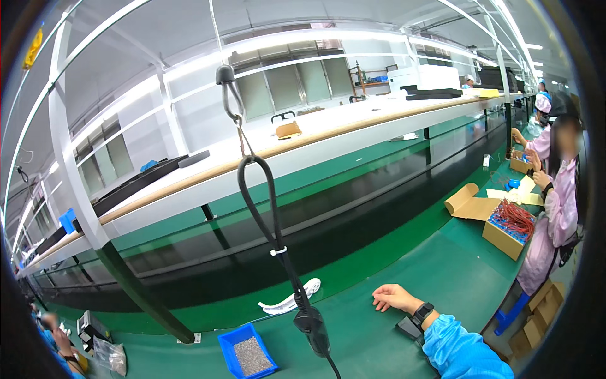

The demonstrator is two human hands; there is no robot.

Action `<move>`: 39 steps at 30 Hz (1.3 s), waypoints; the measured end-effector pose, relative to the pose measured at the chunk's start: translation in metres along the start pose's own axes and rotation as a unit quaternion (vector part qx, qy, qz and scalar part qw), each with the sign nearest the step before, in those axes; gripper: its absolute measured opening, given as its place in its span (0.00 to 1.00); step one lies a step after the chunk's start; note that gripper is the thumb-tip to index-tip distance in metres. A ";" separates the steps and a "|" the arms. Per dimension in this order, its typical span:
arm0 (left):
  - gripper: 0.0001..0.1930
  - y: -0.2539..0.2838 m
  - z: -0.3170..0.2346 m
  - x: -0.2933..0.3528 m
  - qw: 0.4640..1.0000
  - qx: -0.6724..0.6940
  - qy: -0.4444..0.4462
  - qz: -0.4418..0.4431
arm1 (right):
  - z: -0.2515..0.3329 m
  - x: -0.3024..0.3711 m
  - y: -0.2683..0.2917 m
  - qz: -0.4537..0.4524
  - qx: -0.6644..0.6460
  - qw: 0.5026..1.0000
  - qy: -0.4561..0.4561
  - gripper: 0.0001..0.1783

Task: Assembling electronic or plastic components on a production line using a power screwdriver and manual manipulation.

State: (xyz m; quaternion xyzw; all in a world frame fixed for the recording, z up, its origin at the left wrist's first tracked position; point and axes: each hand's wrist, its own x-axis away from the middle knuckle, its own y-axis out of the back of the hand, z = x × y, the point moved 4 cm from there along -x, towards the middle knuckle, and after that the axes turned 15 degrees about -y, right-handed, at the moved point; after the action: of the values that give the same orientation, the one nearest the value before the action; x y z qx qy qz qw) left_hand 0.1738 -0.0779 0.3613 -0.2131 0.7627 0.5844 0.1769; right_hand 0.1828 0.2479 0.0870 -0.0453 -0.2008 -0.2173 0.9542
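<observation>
Clearly, the right hand (pixel 394 297) hovers over or rests on the dark green bench surface (pixel 429 268), fingers loosely curled and partly spread, with nothing visible in its grasp; whether the fingertips touch the bench I cannot tell. The left hand is out of view, so its state cannot be told. Around the right wrist sits a black watch (pixel 421 313), above a bright blue sleeve (pixel 464 347). Just beside the wrist lies a small black block-shaped object (pixel 410 328), partly hidden by the arm, its visible faces dark and angular. A broad stretch of green surface runs from the hand to the bench's right edge, and another reaches left toward a curved white plastic piece (pixel 291 298) with openings along it. Between the hand and a rectangular blue plastic tray (pixel 231 355), filled with small greyish pieces, a black cylindrical corded tool (pixel 312 331) hangs on a looped black cord (pixel 245 189), narrowing the room on that side. Farther left, a dark green post (pixel 145 294) stands at the bench's far side. Up to the right, an open brown cardboard box (pixel 502 243) holding red wires with blue ends sits near the bench edge, beside a co-worker in pink (pixel 562 202).
</observation>
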 end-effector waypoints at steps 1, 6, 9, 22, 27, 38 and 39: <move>0.10 -0.001 0.001 0.000 1.000 0.001 -0.003 -0.001 | -0.001 0.000 0.000 -0.002 0.002 1.000 0.000 0.11; 0.10 -0.012 0.004 0.004 1.000 0.021 -0.015 -0.017 | -0.001 -0.004 0.000 0.010 0.002 1.000 0.021 0.11; 0.09 -0.016 0.005 0.007 0.999 0.030 -0.020 -0.026 | 0.000 -0.003 0.001 0.006 0.001 1.000 0.011 0.11; 0.09 -0.037 0.002 0.026 0.995 0.045 -0.025 -0.089 | 0.004 -0.001 -0.002 0.005 0.001 1.000 0.013 0.11; 0.09 -0.038 -0.007 0.028 0.995 0.040 -0.017 -0.095 | 0.001 0.002 -0.004 0.000 0.001 1.000 0.004 0.11; 0.08 -0.036 -0.018 0.029 0.995 0.002 -0.013 -0.099 | 0.007 -0.002 0.003 -0.009 0.015 1.000 0.005 0.11; 0.08 -0.035 -0.017 0.030 0.995 0.000 -0.015 -0.102 | 0.007 -0.004 0.004 -0.010 0.016 1.000 0.002 0.11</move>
State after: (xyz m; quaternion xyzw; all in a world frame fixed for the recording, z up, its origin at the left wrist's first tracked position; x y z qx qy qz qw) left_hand 0.1665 -0.1056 0.3214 -0.2812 0.7341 0.5668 0.2467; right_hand 0.1787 0.2546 0.0912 -0.0278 -0.2024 -0.2236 0.9530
